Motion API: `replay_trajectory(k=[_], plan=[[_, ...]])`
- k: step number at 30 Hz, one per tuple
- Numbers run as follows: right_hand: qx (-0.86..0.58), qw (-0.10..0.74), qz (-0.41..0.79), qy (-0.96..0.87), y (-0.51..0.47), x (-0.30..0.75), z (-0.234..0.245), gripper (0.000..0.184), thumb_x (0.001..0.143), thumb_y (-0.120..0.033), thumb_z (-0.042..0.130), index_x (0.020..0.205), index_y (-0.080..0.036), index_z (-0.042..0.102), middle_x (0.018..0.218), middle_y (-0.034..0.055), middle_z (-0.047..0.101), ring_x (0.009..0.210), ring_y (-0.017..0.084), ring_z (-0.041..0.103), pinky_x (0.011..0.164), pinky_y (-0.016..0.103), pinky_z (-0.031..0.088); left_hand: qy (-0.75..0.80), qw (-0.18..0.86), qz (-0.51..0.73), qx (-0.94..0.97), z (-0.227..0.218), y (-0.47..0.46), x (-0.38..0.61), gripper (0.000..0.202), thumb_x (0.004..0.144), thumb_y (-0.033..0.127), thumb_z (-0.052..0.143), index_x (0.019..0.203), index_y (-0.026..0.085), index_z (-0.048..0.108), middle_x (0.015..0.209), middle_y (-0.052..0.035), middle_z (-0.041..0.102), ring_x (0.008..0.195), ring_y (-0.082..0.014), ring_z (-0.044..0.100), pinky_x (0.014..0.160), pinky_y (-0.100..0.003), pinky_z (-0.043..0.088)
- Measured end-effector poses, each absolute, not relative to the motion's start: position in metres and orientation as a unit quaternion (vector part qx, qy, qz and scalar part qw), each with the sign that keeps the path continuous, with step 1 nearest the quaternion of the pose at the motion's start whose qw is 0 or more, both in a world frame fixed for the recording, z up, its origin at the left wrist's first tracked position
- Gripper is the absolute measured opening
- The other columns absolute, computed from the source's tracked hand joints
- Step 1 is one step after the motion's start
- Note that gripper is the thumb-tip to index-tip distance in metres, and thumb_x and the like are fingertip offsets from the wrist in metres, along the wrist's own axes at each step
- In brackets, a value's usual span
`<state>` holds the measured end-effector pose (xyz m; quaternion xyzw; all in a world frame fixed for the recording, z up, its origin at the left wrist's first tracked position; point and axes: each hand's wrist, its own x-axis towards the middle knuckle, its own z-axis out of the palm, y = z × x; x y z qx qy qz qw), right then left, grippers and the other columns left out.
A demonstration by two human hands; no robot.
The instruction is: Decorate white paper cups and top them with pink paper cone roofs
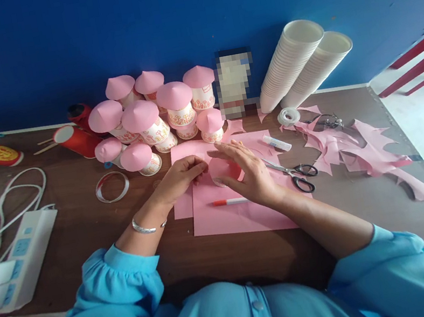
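Observation:
My left hand [188, 176] is closed, thumb and forefinger pinched together just left of a rounded pink paper piece [223, 169]. Whatever is in the pinch is too small to make out. Over the right side of that piece arches my right hand [250, 171], fingers stretched and thumb apart; it partly hides the piece, and I cannot tell how firmly it touches. Beneath both hands lie pink paper sheets [223, 222]. A red-capped white pen [228, 202] rests on them, below the right hand. Black-handled scissors [297, 173] lie beside that wrist.
Several decorated paper cups with pink cone tops [175, 99] stand at the back. Two white cup stacks [286, 69] lean on the wall. Around them are a tape roll [289, 116], glue stick [277, 142], pink scraps [370, 147], another tape ring [112, 187] and power strip [34, 255].

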<state>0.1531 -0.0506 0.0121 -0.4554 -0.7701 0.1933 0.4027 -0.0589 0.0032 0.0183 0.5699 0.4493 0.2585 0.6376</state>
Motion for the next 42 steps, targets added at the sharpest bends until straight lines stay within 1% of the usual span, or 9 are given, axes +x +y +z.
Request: replay_trajectory(k=[7, 12, 15, 19, 23, 27, 31, 37, 42], plan=[[-0.482, 0.364, 0.198, -0.772, -0.046, 0.146, 0.001, 0.052, 0.094, -0.03, 0.069, 0.144, -0.029, 0.056, 0.133, 0.0059, 0.075, 0.134, 0.034, 0.064, 0.124, 0.068, 0.032, 0.477, 0.554, 0.229, 0.643, 0.021, 0.003, -0.06, 0.026, 0.08, 0.04, 0.072, 0.091, 0.016, 0.071, 0.085, -0.003, 0.069, 0.074, -0.0161, 0.057, 0.07, -0.029, 0.042], [-0.481, 0.364, 0.22, -0.767, -0.048, 0.147, 0.009, 0.062, 0.093, -0.028, 0.071, 0.15, -0.031, 0.048, 0.13, 0.0053, 0.077, 0.139, 0.033, 0.06, 0.125, 0.067, 0.031, 0.486, 0.505, 0.21, 0.681, 0.029, 0.004, -0.063, 0.021, 0.083, 0.038, 0.072, 0.087, 0.017, 0.071, 0.077, -0.001, 0.068, 0.069, -0.0147, 0.055, 0.063, -0.027, 0.04], [-0.461, 0.389, 0.227, -0.764, -0.051, 0.148, 0.014, 0.063, 0.095, -0.029, 0.068, 0.153, -0.029, 0.043, 0.133, 0.0066, 0.075, 0.139, 0.03, 0.06, 0.126, 0.065, 0.029, 0.485, 0.461, 0.235, 0.705, 0.032, 0.003, -0.063, 0.021, 0.086, 0.039, 0.071, 0.092, 0.018, 0.072, 0.082, -0.002, 0.071, 0.072, -0.0149, 0.059, 0.065, -0.027, 0.044], [-0.446, 0.427, 0.216, -0.757, -0.052, 0.15, 0.013, 0.058, 0.096, -0.028, 0.066, 0.15, -0.027, 0.044, 0.132, 0.0077, 0.075, 0.133, 0.03, 0.065, 0.123, 0.062, 0.035, 0.462, 0.37, 0.334, 0.734, 0.037, -0.005, -0.057, 0.02, 0.09, 0.038, 0.068, 0.096, 0.019, 0.071, 0.096, -0.0049, 0.075, 0.08, -0.0157, 0.065, 0.074, -0.029, 0.052], [-0.463, 0.42, 0.207, -0.753, -0.051, 0.151, 0.007, 0.055, 0.096, -0.029, 0.066, 0.147, -0.026, 0.046, 0.133, 0.0103, 0.074, 0.132, 0.03, 0.066, 0.12, 0.06, 0.04, 0.455, 0.334, 0.354, 0.746, 0.041, -0.013, -0.051, 0.019, 0.091, 0.036, 0.069, 0.098, 0.019, 0.07, 0.101, -0.0063, 0.075, 0.083, -0.0157, 0.067, 0.074, -0.028, 0.054], [-0.468, 0.406, 0.215, -0.755, -0.05, 0.15, 0.005, 0.056, 0.096, -0.029, 0.066, 0.148, -0.027, 0.046, 0.129, 0.0081, 0.076, 0.135, 0.03, 0.064, 0.122, 0.062, 0.036, 0.479, 0.385, 0.304, 0.728, 0.038, -0.013, -0.052, 0.029, 0.092, 0.047, 0.068, 0.094, 0.018, 0.069, 0.093, -0.0045, 0.074, 0.074, -0.0143, 0.064, 0.068, -0.027, 0.05], [-0.464, 0.41, 0.226, -0.752, -0.049, 0.149, 0.003, 0.057, 0.095, -0.029, 0.067, 0.148, -0.026, 0.045, 0.127, 0.0086, 0.077, 0.135, 0.029, 0.064, 0.119, 0.062, 0.039, 0.473, 0.482, 0.253, 0.693, 0.031, -0.01, -0.051, 0.04, 0.091, 0.057, 0.066, 0.088, 0.017, 0.069, 0.083, -0.0022, 0.07, 0.071, -0.0141, 0.058, 0.065, -0.027, 0.045], [-0.474, 0.399, 0.223, -0.753, -0.05, 0.15, 0.002, 0.057, 0.095, -0.03, 0.068, 0.147, -0.025, 0.046, 0.131, 0.0102, 0.075, 0.136, 0.031, 0.063, 0.122, 0.066, 0.033, 0.468, 0.615, 0.257, 0.581, 0.022, -0.007, -0.045, 0.045, 0.081, 0.06, 0.076, 0.078, 0.016, 0.063, 0.064, 0.0035, 0.053, 0.059, -0.0099, 0.044, 0.056, -0.025, 0.032], [-0.469, 0.406, 0.224, -0.752, -0.049, 0.15, 0.0, 0.057, 0.094, -0.028, 0.069, 0.146, -0.026, 0.045, 0.13, 0.0085, 0.076, 0.135, 0.032, 0.063, 0.122, 0.07, 0.031, 0.457, 0.694, 0.266, 0.489, 0.015, -0.006, -0.043, 0.047, 0.07, 0.057, 0.086, 0.076, 0.016, 0.063, 0.06, 0.004, 0.053, 0.054, -0.0085, 0.043, 0.054, -0.024, 0.03]])
